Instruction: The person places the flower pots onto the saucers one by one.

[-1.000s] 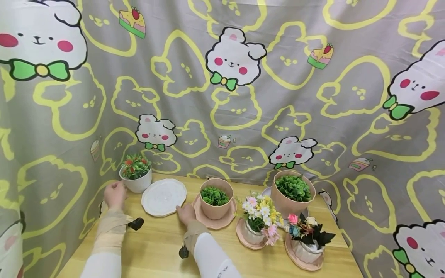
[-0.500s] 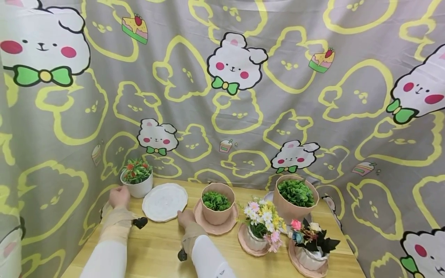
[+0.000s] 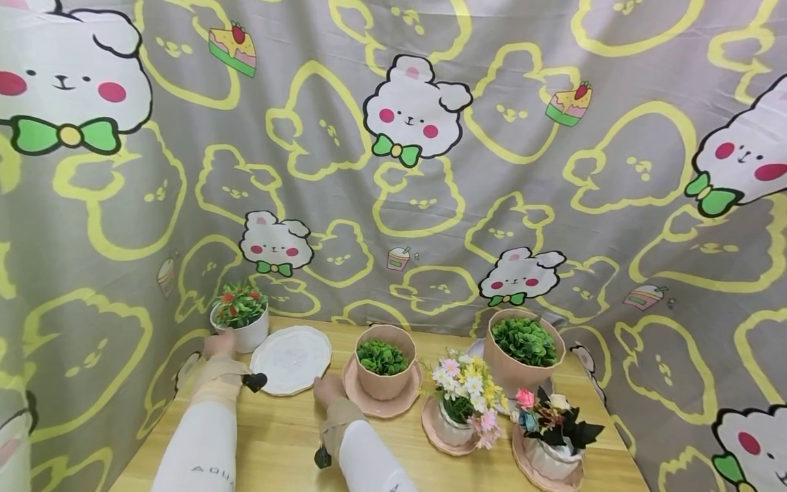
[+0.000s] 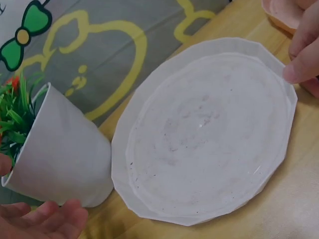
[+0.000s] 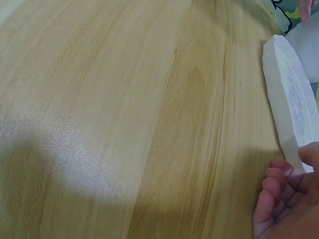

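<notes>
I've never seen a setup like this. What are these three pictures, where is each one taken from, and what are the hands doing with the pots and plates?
No machine here: a person works with two bare hands and wears three cameras. The wide picture comes from the head and looks down at a wooden table hung round with cartoon cloth. The other two come from the wrists.

The left hand is at a small white pot of red-and-green plant, fingers curled at its base in the left wrist view; whether it grips firmly I cannot tell. The right hand has thumb and fingers at the edge of the empty white saucer beside that pot.

To the right stand two pink pots of greenery and two flower pots, on saucers.
</notes>
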Tool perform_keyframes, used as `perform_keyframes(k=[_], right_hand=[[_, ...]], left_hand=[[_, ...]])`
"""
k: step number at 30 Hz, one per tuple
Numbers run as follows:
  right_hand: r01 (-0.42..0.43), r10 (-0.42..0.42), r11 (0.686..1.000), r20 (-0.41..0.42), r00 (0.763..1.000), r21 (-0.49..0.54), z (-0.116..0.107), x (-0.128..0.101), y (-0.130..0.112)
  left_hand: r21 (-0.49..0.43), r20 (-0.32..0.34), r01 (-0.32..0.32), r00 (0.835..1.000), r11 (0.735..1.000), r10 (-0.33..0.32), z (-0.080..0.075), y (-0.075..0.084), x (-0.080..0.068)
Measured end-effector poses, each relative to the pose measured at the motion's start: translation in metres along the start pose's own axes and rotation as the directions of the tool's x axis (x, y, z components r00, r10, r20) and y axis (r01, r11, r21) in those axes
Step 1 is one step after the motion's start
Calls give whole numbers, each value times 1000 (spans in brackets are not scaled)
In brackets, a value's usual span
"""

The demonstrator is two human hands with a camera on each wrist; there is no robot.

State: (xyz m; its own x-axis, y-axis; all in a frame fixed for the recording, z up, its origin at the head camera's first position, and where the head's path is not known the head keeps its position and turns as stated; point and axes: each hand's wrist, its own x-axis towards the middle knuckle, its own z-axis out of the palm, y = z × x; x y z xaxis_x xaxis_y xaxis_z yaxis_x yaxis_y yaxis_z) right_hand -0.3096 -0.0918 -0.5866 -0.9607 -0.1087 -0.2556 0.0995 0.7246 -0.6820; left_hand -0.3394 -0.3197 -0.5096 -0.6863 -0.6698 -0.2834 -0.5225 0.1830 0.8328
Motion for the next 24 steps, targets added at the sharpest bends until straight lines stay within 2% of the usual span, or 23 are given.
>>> perform_keyframes(k=[2,5,9,13,17,24], right_hand=[[-3,3,1000,-3,1000,10,0,0,-1],[-11,11,1000,-4,1000,12,1,2,0],[-53,53,999,-1,999,12,5,6,3],[-82,82,997,6,997,-2,8,10,4],[-87,87,996,7,996,-7,9,12,3],[-96,96,995,5,995,-15,9,13,1]], left_hand=[[13,26,20,999,1000,-20,1,0,4],[-29,70,53,996,998,-51,1,0,7],[-21,105,52,993,998,-50,4,1,8],[120,90,-1,996,993,-10,5,0,13],[207,76,-22,997,978,6,4,-1,20],[46,18,25,1000,999,-26,1,-2,25]])
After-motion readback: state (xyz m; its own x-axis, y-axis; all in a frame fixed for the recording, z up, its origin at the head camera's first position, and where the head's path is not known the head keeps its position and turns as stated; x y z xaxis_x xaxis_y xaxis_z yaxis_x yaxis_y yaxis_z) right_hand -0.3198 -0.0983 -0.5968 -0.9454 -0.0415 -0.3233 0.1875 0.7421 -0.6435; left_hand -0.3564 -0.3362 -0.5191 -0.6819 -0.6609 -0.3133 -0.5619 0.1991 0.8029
